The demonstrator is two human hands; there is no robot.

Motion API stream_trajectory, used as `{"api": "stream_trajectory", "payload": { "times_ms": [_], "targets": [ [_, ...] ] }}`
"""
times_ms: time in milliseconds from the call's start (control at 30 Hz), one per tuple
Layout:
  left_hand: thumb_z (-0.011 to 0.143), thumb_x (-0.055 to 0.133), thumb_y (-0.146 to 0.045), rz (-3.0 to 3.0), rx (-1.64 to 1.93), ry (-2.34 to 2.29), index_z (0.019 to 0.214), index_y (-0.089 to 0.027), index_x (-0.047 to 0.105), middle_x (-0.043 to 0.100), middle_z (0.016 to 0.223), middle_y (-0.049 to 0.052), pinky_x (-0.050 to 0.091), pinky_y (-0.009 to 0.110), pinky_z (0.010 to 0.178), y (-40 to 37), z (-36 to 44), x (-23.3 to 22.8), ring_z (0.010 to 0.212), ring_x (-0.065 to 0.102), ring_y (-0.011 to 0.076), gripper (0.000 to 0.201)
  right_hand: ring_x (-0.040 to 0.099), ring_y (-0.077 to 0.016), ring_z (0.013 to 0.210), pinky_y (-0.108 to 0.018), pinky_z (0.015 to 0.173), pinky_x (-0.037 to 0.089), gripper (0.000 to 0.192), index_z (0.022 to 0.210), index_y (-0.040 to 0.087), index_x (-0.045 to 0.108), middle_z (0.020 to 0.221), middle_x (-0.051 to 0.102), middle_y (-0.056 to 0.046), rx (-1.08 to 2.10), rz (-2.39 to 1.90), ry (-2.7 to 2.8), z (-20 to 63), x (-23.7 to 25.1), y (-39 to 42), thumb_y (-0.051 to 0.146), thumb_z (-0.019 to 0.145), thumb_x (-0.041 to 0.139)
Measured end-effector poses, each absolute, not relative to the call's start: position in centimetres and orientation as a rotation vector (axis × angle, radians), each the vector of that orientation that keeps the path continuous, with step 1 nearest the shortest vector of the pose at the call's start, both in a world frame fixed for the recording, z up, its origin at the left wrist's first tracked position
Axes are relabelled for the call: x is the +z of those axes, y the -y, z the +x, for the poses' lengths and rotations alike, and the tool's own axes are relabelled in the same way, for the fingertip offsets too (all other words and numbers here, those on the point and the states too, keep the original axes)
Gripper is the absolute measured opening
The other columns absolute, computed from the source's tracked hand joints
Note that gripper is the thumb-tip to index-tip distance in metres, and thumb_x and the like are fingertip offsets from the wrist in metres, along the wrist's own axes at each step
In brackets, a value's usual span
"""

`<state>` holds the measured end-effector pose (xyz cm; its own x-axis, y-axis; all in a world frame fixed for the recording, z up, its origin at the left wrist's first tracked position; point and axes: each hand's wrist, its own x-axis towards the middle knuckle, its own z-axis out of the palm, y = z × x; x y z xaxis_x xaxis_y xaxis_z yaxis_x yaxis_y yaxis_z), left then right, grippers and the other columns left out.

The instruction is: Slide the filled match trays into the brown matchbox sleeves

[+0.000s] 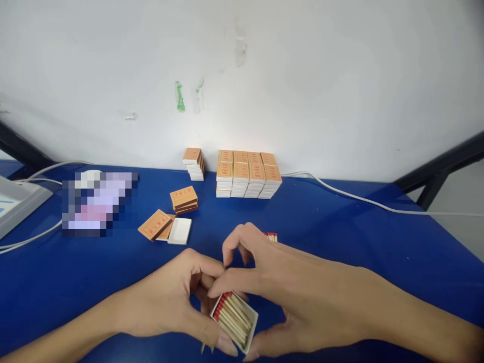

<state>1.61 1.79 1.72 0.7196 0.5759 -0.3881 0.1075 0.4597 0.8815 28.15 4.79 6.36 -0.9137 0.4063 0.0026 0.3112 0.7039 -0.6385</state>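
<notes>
A white matchbox tray [254, 318] filled with red-tipped matches [235, 317] is tilted between my hands near the bottom of the view. My left hand [181, 297] grips its left side, thumb along the lower edge. With fingers curved over the top and thumb at the lower right corner, my right hand [280, 297] also holds the tray. Behind my right hand, more red-tipped matches [271, 236] lie on the table, partly hidden. A few matchstick ends [206, 348] show below my left hand.
An empty white tray [180, 232] lies beside several orange matchboxes [156, 224] and a small pile [184, 197]. Stacked matchboxes [247, 174] and a narrower stack [194, 164] stand by the wall. A blurred-out flat object [100, 201] and white cables [340, 191] lie on the blue table [359, 232].
</notes>
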Motion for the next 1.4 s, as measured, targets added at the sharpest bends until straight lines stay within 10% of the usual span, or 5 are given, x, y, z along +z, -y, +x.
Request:
{"api": "stream_trajectory", "payload": {
  "times_ms": [233,600,1400],
  "targets": [
    [0.081,0.106,-0.023,1.085,0.439,-0.747,0.127,-0.024,0.075,0.081,0.104,-0.002,0.06,0.026,0.081,-1.9,1.9,1.9,0.085,0.074,0.0111,0.055,0.062,-0.0234,0.115,-0.038,0.096,0.06,0.05,0.134,0.029,0.074,0.124,0.067,-0.005,1.02,-0.607,2.662,28.0,6.4,-6.3,0.022,0.089,0.096],
    [0.098,0.089,-0.041,1.151,0.599,-1.041,0.181,-0.039,0.024,0.066,0.096,-0.007,0.057,0.025,0.056,-0.4,2.4,0.4,0.068,0.065,0.0119,0.106,0.067,-0.029,0.12,-0.048,0.102,0.059,0.047,0.126,0.029,0.079,0.125,0.073,-0.006,0.972,-0.906,2.538,28.5,3.6,-10.0,0.044,0.087,0.1],
    [0.106,0.084,-0.048,1.168,0.573,-1.051,0.178,-0.048,0.03,0.065,0.092,-0.008,0.061,0.023,0.054,-0.2,2.3,0.4,0.067,0.069,0.0129,0.09,0.065,-0.0248,0.104,-0.045,0.1,0.044,0.054,0.137,0.035,0.084,0.122,0.086,-0.001,1.19,-0.747,2.41,28.2,1.4,-11.0,0.066,0.093,0.094]
  ]
}}
